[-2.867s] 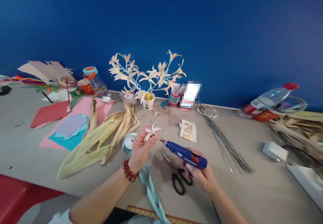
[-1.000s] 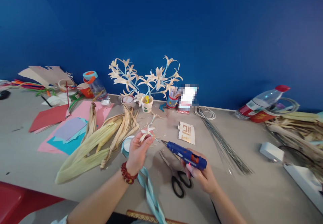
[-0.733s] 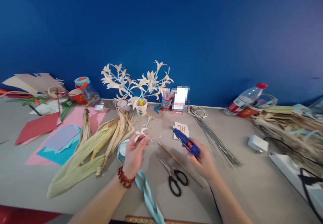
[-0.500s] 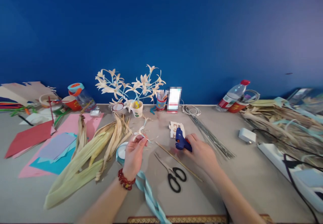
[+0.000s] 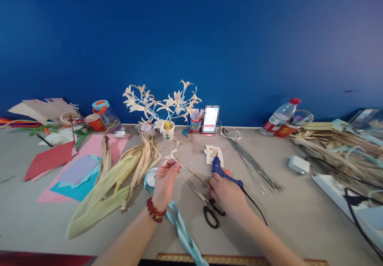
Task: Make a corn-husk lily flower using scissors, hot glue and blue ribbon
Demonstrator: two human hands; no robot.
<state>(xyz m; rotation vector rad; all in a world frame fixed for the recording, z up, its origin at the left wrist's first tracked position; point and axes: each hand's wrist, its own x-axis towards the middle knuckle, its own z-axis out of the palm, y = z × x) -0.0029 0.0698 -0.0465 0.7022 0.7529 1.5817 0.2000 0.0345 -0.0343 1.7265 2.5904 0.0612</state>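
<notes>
My left hand (image 5: pixel 165 178), with a red bead bracelet at the wrist, pinches a small pale husk flower (image 5: pixel 174 153) on a thin stem. My right hand (image 5: pixel 226 192) has its fingers closed on a thin wooden stick (image 5: pixel 198 175) whose far end points toward my left hand. Just beyond the right hand lies a blue glue gun (image 5: pixel 223 170), its nozzle by a white patterned piece (image 5: pixel 212 154). Black-handled scissors (image 5: pixel 211 217) lie under and beside the right hand. Near my left wrist is a roll of light blue ribbon (image 5: pixel 150 178), with a loose length trailing toward me.
Husks (image 5: pixel 98 202) and coloured paper (image 5: pixel 74 176) spread on the left. A pot of husk flowers (image 5: pixel 168 132), a pen cup (image 5: pixel 196 125) and a phone (image 5: pixel 210 118) stand at the back. Wires (image 5: pixel 257 162), a plastic bottle (image 5: pixel 279 118) and a power strip (image 5: pixel 332 196) are on the right.
My right hand has let go of the glue gun, now lying on the table, and has come nearer to me onto the wooden stick. The left hand still holds the flower.
</notes>
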